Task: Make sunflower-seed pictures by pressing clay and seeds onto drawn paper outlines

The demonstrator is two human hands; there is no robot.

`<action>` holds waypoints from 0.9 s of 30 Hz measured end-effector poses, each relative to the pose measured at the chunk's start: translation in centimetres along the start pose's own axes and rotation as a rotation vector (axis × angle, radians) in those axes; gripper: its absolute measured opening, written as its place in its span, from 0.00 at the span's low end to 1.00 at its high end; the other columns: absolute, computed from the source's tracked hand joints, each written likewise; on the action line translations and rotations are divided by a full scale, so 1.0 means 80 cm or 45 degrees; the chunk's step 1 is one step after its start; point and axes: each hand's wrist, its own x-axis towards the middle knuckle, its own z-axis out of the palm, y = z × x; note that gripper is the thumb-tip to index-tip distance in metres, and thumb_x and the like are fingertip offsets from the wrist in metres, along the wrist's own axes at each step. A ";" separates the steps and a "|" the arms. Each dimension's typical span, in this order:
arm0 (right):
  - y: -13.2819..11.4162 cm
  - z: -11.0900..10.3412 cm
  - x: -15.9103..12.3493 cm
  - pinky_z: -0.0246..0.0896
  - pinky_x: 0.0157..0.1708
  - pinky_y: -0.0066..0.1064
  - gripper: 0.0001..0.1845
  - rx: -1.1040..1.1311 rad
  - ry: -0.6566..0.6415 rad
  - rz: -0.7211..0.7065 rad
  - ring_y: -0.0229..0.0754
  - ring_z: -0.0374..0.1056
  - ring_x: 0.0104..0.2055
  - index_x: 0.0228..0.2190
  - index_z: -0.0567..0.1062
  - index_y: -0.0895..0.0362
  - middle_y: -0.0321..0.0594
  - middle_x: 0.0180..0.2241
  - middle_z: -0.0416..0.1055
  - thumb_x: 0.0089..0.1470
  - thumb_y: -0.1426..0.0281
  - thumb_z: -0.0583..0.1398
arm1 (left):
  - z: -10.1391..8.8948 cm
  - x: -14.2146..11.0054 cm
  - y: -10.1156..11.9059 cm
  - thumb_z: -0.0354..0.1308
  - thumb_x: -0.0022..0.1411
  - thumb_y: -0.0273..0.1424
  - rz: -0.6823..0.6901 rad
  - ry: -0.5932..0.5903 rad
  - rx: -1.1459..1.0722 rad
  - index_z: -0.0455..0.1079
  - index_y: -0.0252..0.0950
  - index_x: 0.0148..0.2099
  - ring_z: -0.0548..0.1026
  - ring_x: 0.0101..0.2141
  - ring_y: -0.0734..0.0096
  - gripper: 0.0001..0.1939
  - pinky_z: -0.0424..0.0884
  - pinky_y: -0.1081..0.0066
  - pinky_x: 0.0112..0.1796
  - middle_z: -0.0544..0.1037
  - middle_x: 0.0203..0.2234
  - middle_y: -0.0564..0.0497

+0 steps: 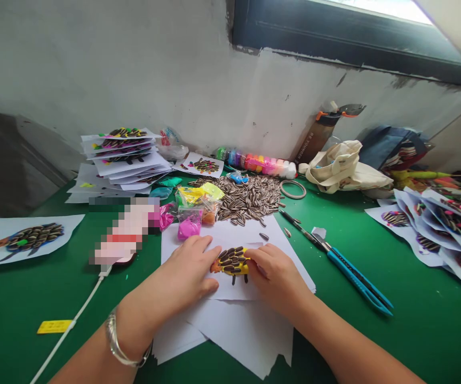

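A bird-like picture (230, 261) of yellow clay, covered with striped sunflower seeds, is on a white sheet in front of me. It has an orange head at left and two dark legs below. My left hand (190, 266) lies on the paper at the picture's left side, thumb and fingers apart, holding nothing. At the right end of the yellow clay, my right hand (272, 272) has its fingertips pressed together, touching the clay. What they pinch is hidden. A few loose seeds (264, 236) lie on the paper above the right hand.
Behind the paper are a sunflower seed pile (250, 197) and bagged clay (189, 224). A blue utility knife (358, 280), a pen (300, 229) and a tape ring (293, 189) lie right. Finished pictures (122, 160) are stacked left, others (446, 224) right. A charging phone (122, 240) lies left.
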 end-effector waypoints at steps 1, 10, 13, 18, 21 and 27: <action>0.000 0.001 0.000 0.55 0.31 0.29 0.09 0.000 0.001 0.007 0.41 0.62 0.31 0.30 0.74 0.56 0.38 0.27 0.69 0.56 0.79 0.56 | 0.000 0.000 0.000 0.55 0.55 0.28 0.003 0.002 0.005 0.69 0.38 0.47 0.64 0.51 0.53 0.16 0.65 0.56 0.49 0.67 0.49 0.43; 0.002 -0.005 0.000 0.57 0.34 0.30 0.11 -0.027 -0.096 -0.078 0.42 0.63 0.33 0.34 0.76 0.56 0.39 0.29 0.70 0.54 0.81 0.57 | 0.001 -0.001 -0.001 0.55 0.55 0.28 0.012 0.010 0.013 0.69 0.37 0.46 0.64 0.52 0.52 0.15 0.65 0.56 0.50 0.66 0.50 0.43; 0.003 -0.006 0.000 0.57 0.34 0.32 0.11 -0.103 -0.094 -0.176 0.42 0.61 0.32 0.35 0.76 0.57 0.41 0.30 0.70 0.56 0.81 0.56 | 0.002 -0.001 -0.002 0.55 0.55 0.28 0.007 -0.002 0.022 0.69 0.37 0.47 0.62 0.53 0.51 0.15 0.64 0.55 0.51 0.66 0.52 0.42; 0.004 -0.007 -0.001 0.58 0.34 0.32 0.10 -0.056 -0.052 -0.168 0.42 0.61 0.33 0.34 0.75 0.57 0.41 0.30 0.71 0.59 0.79 0.55 | 0.005 0.000 -0.005 0.55 0.55 0.29 0.011 0.008 0.019 0.69 0.38 0.48 0.62 0.54 0.52 0.16 0.63 0.55 0.53 0.65 0.54 0.42; 0.004 -0.007 0.000 0.59 0.35 0.32 0.09 -0.004 -0.064 -0.111 0.42 0.62 0.34 0.34 0.75 0.56 0.41 0.30 0.71 0.59 0.78 0.55 | 0.004 0.000 -0.004 0.55 0.55 0.29 0.001 0.002 0.024 0.69 0.38 0.49 0.61 0.54 0.51 0.17 0.63 0.55 0.52 0.65 0.53 0.42; 0.005 -0.003 0.001 0.58 0.34 0.31 0.10 -0.025 -0.071 -0.032 0.42 0.62 0.33 0.30 0.74 0.56 0.40 0.28 0.69 0.58 0.78 0.55 | 0.002 0.000 -0.001 0.55 0.55 0.29 0.003 -0.001 0.021 0.68 0.38 0.48 0.62 0.54 0.51 0.17 0.63 0.55 0.52 0.66 0.52 0.42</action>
